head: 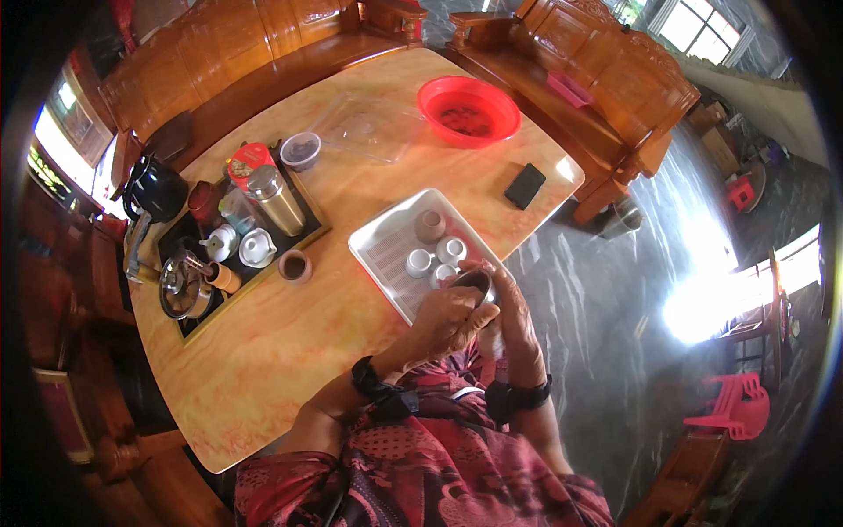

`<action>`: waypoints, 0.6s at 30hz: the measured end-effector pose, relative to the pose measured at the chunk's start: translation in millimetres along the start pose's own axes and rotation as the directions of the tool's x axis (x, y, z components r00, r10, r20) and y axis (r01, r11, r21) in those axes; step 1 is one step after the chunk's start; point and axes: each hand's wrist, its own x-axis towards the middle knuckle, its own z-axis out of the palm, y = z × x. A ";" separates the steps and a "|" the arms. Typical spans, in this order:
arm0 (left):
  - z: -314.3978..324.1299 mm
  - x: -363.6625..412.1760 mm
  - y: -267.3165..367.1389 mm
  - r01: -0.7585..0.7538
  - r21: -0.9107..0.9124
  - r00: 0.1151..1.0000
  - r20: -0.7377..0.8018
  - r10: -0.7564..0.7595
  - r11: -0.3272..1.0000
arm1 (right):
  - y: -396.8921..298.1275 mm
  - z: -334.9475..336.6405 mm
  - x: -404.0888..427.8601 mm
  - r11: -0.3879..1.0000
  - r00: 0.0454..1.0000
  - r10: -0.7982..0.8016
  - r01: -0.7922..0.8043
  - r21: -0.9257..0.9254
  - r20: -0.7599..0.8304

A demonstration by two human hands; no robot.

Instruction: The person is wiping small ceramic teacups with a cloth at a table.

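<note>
Just over the near corner of a white plastic tray (377,280), I hold a metal cup (475,282) with a dark inside. My left hand (448,319) grips its near side, the fingers at the rim. Around the other side curls my right hand (517,313); its fingertips are partly hidden. Something pale, perhaps a cloth (490,339), hangs below the hands. In the tray sit a brown clay cup (431,226) and several small white cups (419,263), one of them partly covered by my fingers.
Left of the tray stands another clay cup (295,267). A tea tray (227,306) carries a steel thermos (278,201), a white teapot (220,242) and a lidded pot (184,296). A black kettle (155,191), red basin (469,112), phone (525,186) and clear plastic lid (369,128) lie beyond.
</note>
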 end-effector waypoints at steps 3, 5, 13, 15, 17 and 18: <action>0.6 -1.1 1.4 -0.070 0.080 0.982 0.183 0.054 0.994 | 2.2 -5.4 1.6 0.980 0.991 0.034 -0.058 0.189 0.127; 7.7 -8.6 4.7 -0.089 0.103 0.980 0.189 0.068 0.991 | 10.4 -5.9 -2.8 0.919 0.976 0.079 -0.149 0.364 0.202; 13.5 -13.5 -7.2 0.133 0.122 0.987 0.069 -0.142 0.983 | 27.7 -8.7 -6.7 0.992 0.992 0.094 -0.086 0.092 -0.079; 12.8 -9.6 -5.5 0.162 0.103 0.985 0.044 -0.167 0.981 | 32.2 -1.9 -6.1 0.998 0.991 -0.020 0.012 -0.066 -0.129; 10.2 -6.9 -6.3 0.194 0.002 0.979 0.060 -0.193 0.981 | 24.7 3.8 -13.8 0.965 0.984 -0.120 0.083 -0.250 -0.134; 6.7 -6.6 -5.3 0.195 0.001 0.979 0.064 -0.194 0.981 | 29.3 3.2 -14.3 0.965 0.983 -0.118 0.081 -0.248 -0.137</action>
